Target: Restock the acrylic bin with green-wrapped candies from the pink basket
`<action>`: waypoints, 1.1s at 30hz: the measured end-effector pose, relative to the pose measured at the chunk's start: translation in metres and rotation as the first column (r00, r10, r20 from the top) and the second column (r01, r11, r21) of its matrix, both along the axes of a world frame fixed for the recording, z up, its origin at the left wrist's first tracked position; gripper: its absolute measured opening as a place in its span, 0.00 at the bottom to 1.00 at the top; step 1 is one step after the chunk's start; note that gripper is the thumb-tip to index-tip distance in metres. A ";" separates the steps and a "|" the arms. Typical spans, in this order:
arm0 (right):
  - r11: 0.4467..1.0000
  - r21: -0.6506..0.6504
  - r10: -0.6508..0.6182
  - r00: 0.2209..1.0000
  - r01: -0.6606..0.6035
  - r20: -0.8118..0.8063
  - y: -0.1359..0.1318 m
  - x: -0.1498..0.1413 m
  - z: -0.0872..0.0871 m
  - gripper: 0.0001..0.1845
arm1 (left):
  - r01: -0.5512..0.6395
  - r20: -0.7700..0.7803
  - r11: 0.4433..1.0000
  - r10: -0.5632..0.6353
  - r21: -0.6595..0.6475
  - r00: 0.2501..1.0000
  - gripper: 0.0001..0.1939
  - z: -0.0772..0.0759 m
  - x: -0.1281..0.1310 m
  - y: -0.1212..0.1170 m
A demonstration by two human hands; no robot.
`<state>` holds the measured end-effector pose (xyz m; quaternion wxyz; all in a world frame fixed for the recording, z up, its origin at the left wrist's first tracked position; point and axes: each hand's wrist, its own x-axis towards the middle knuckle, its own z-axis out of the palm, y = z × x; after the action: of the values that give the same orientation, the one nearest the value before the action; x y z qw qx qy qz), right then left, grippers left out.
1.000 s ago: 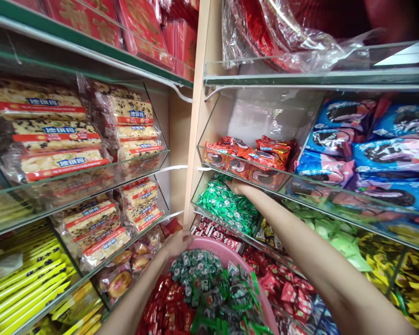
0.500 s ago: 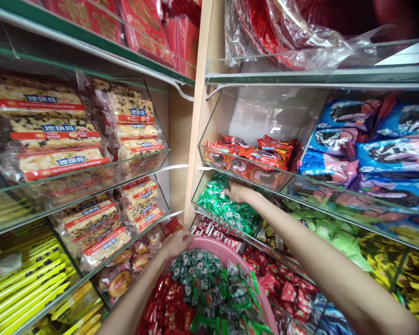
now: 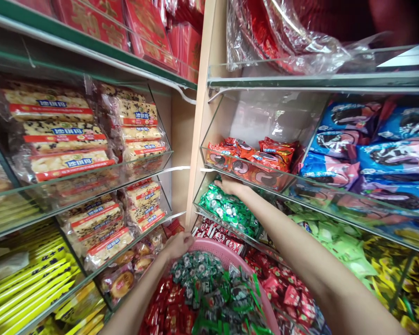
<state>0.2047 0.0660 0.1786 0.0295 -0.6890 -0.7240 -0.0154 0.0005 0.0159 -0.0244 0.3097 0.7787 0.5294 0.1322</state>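
Observation:
My left hand [image 3: 180,244] is closed on the far left rim of a pink plastic basket [image 3: 226,253]. Inside the basket lie red-wrapped candies [image 3: 169,304], small green-wrapped candies [image 3: 197,267] and larger dark packets with green edges [image 3: 230,295]. Up on the shelf, my right hand [image 3: 230,186] reaches into a glass-fronted bin and rests on a heap of shiny green-wrapped candies [image 3: 226,207]. Its visible fingers are stretched over the back of the heap, with the fingertips partly hidden.
Glass fronts edge the shelves; a wooden post [image 3: 198,116] divides them. Orange-red packets [image 3: 251,156] sit above my right hand, blue cookie packets [image 3: 338,139] to its right. Packaged pastry bars [image 3: 66,132] fill the left shelves. Red-wrapped sweets [image 3: 289,288] lie beside the basket.
My right hand has moved slightly left and farther back over the green candies. My left hand stays on the basket rim. The view has shifted slightly.

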 end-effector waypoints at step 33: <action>0.973 -0.163 0.160 0.986 -0.164 -0.037 -0.044 0.051 -0.002 0.13 | 0.019 -0.005 0.999 -0.019 0.051 1.000 0.17 0.003 0.004 0.004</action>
<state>0.2556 0.0220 0.1768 -0.0179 -0.6278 -0.7762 0.0554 0.0042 0.0195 -0.0209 0.2900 0.7916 0.5190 0.1410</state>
